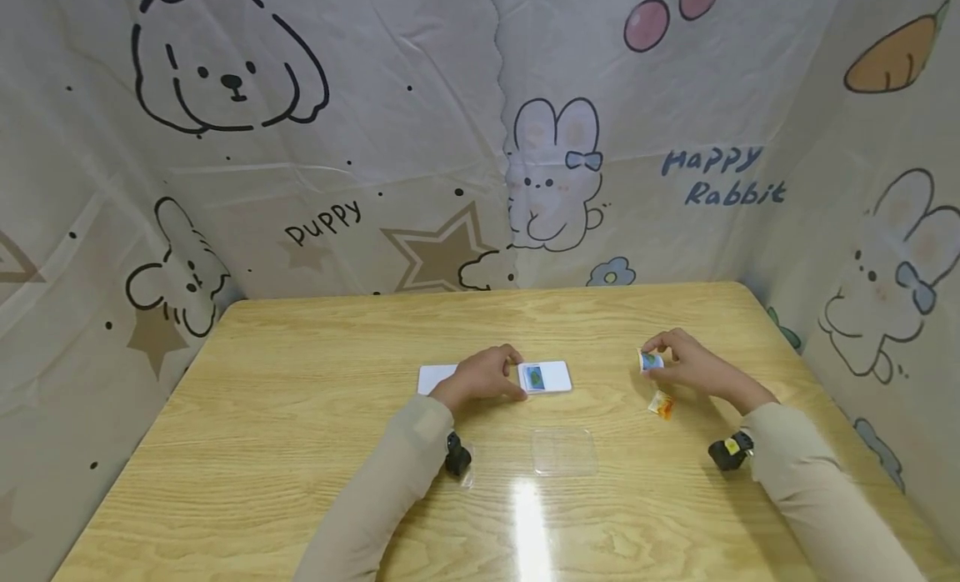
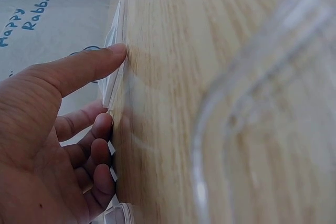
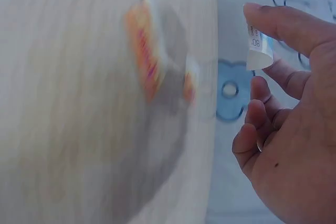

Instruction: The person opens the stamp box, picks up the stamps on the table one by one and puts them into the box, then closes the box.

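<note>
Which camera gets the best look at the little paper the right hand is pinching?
Right wrist: the paper looks largest there in the right hand, showing its curl and some print. The head view shows it small, with a blue picture; I can't make it out from the left wrist.

1. Pinches a small curled paper (image 3: 253, 43), dark print on its side, between thumb and finger of the right hand (image 3: 289, 98).
2. Curls the other fingers (image 3: 257, 114) loosely.
3. Shows blurred orange-printed paper (image 3: 143, 51) on the pale tabletop (image 3: 68, 140).
4. Shows a blue flower print (image 3: 226, 109) beyond.
</note>
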Motion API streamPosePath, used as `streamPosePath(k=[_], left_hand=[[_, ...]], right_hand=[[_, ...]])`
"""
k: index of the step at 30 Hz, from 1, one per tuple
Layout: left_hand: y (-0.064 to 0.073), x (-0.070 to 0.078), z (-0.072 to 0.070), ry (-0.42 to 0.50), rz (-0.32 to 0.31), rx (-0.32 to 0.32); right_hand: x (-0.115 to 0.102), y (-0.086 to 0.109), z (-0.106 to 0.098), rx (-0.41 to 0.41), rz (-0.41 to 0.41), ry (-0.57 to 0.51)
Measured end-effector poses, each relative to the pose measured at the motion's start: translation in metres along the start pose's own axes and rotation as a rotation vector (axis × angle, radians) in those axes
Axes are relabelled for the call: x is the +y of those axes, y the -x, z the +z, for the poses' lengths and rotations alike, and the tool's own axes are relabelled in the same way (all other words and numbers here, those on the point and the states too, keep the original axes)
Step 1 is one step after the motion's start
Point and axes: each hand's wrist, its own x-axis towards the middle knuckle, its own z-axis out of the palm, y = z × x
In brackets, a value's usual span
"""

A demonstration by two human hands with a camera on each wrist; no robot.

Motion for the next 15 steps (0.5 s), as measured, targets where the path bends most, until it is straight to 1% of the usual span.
streamPosePath(k=[5, 9, 15], left_hand=[[0.000, -0.001, 0.001, -0.003, 0.005, -0.005], [0.000, -0.001, 0.000, -0.012, 0.007, -0.001], [0.000, 0.000, 0.000, -0.009, 0.000, 0.000]], right_hand=[[-0.018, -0.016, 0.012, -0.006, -0.058, 0.021], [-0.027, -0.029, 0.025, -0.033, -0.077, 0.025], [-0.038, -0.043, 0.042, -0.077, -0.116, 0.035]])
